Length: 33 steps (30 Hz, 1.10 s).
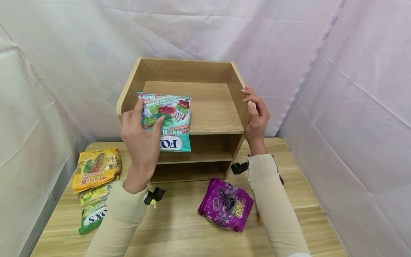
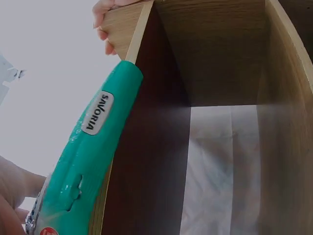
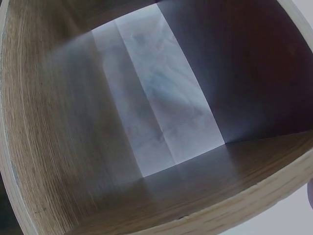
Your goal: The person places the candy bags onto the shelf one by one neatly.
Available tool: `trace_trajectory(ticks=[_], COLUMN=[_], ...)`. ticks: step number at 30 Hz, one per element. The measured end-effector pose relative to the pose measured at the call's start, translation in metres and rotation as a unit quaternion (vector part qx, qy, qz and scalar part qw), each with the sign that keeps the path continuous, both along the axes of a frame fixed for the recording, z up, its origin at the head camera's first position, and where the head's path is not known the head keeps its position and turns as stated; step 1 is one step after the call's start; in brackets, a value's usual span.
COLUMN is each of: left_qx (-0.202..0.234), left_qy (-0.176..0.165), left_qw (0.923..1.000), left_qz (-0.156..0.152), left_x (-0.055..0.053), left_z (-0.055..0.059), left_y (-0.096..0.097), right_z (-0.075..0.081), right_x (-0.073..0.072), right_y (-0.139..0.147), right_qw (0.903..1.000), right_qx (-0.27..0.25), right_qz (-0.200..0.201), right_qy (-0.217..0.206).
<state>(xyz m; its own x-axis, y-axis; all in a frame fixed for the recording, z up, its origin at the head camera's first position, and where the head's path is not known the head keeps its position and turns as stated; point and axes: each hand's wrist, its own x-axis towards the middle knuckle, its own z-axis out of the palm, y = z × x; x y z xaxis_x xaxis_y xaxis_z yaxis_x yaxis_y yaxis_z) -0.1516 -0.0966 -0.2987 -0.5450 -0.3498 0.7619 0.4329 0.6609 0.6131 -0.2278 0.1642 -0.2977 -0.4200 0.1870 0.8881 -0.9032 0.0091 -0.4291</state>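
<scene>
My left hand [image 1: 139, 137] holds a teal FOX'S mint candy bag [image 1: 173, 123], thumb across its printed front and index finger at its top left corner. The bag overlaps the left front of the top shelf of a small wooden shelf unit [image 1: 210, 110]. In the left wrist view the bag's teal underside [image 2: 93, 142] shows beside the shelf's front edge, with part of the hand at lower left. My right hand [image 1: 257, 119] grips the edge of the unit's right side panel. The right wrist view looks into a compartment [image 3: 186, 196].
On the table's left lie a yellow gummy bag [image 1: 96, 167] and a green FOX'S bag [image 1: 93, 207], partly under the left sleeve. A purple grape candy bag [image 1: 226, 205] lies before the unit. Further packets are mostly hidden by the right forearm. Cloth walls [image 1: 192, 28] surround the table.
</scene>
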Motion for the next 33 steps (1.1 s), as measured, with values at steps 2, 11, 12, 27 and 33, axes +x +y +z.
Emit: trace_trajectory(ticks=[2, 11, 12, 27, 33], left_qx=[-0.006, -0.068, -0.080, -0.263, -0.288], left_qy=[-0.022, -0.079, -0.082, 0.010, -0.004], left_qw=[0.9997, 0.9945, 0.9934, 0.9628, 0.9555], left_qz=[0.002, 0.010, 0.011, -0.061, -0.065], left_x=[0.002, -0.001, -0.001, 0.022, 0.033], left_z=[0.004, 0.006, 0.005, -0.008, -0.019], left_y=[0.001, -0.001, -0.001, 0.007, 0.014], right_z=[0.002, 0.001, 0.001, 0.001, 0.000], right_x=[0.002, 0.002, 0.001, 0.001, 0.001], right_y=[0.000, 0.001, 0.001, 0.001, 0.001], right_qw=[1.0000, 0.9999, 0.9999, 0.9998, 0.9998], right_qx=[-0.002, -0.006, -0.006, -0.011, -0.012], right_qz=[0.002, 0.011, 0.012, 0.016, 0.017], right_qy=[-0.001, -0.003, -0.003, -0.001, 0.000])
